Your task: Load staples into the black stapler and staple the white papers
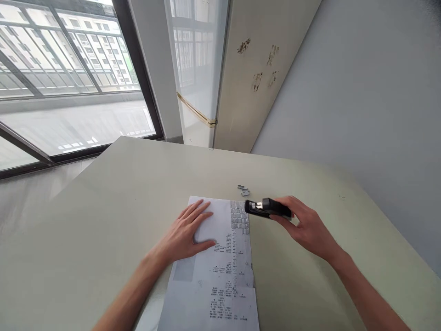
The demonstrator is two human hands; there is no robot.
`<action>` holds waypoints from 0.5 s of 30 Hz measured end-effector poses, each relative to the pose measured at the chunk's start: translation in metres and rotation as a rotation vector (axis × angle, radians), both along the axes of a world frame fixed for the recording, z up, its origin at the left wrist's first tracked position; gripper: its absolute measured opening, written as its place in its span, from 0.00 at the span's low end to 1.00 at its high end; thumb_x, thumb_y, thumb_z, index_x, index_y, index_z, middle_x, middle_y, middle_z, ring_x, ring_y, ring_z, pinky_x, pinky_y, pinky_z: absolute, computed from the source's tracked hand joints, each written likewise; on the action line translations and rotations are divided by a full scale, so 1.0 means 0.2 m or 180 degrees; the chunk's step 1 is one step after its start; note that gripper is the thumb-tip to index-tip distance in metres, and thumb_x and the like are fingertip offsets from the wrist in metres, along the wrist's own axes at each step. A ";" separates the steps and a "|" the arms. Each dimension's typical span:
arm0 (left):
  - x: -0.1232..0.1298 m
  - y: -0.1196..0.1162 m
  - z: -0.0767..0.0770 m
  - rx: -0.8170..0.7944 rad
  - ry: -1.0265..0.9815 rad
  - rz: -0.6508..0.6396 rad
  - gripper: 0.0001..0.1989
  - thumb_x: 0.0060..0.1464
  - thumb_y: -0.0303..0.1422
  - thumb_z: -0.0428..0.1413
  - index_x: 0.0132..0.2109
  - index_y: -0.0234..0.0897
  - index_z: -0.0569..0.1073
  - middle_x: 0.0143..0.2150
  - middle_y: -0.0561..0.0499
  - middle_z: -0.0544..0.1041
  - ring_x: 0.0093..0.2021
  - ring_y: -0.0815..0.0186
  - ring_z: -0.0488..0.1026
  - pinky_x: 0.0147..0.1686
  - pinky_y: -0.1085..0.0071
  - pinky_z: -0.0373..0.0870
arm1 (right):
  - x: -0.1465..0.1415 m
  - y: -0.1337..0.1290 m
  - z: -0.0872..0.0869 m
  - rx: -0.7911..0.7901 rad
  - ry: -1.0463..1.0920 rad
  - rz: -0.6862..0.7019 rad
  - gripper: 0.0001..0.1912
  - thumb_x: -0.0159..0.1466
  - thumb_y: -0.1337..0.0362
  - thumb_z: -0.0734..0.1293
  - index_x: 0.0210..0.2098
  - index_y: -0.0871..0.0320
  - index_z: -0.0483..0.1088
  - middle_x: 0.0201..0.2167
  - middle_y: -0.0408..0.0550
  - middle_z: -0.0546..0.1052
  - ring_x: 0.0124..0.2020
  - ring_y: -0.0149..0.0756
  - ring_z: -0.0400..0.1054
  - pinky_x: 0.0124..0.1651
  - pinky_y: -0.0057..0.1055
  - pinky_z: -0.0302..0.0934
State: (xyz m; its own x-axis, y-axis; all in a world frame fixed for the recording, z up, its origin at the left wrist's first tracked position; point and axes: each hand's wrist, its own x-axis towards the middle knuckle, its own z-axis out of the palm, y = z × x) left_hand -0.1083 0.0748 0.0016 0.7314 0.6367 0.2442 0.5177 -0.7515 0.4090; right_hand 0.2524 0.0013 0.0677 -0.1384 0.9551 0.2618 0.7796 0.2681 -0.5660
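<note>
A printed sheet of paper (206, 271) lies on the table, running toward me. My left hand (188, 232) rests flat on its upper left part with the fingers spread. In my right hand (306, 225) is a black stapler (272, 208), its front end over or beside the paper's upper right edge; I cannot tell whether it touches. Rows of staples (239, 215) cover the paper's upper right corner, close to the stapler. Beyond the paper's far edge lie a few short strips of loose staples (243, 190).
The pale table (138, 174) spreads out on both sides of the paper. Past its far edge stands a white refrigerator (200, 73) with rust patches on its side. A grey wall (365, 92) borders the right, and glass sliding doors (69, 64) are at the left.
</note>
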 end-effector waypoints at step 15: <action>0.04 0.06 0.07 0.0157 0.0242 -0.0008 0.29 0.67 0.49 0.59 0.69 0.46 0.67 0.75 0.44 0.65 0.76 0.47 0.57 0.70 0.44 0.62 | 0.29 -0.35 -0.14 -0.0641 0.0063 -0.0160 0.13 0.74 0.52 0.64 0.55 0.40 0.74 0.47 0.53 0.80 0.45 0.51 0.76 0.38 0.46 0.75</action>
State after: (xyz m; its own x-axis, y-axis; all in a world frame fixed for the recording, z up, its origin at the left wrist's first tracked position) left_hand -0.1003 0.0859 0.0157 0.7507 0.6234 0.2187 0.5439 -0.7711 0.3311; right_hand 0.3107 -0.0692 0.0396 -0.0861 0.9940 0.0671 0.7772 0.1091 -0.6197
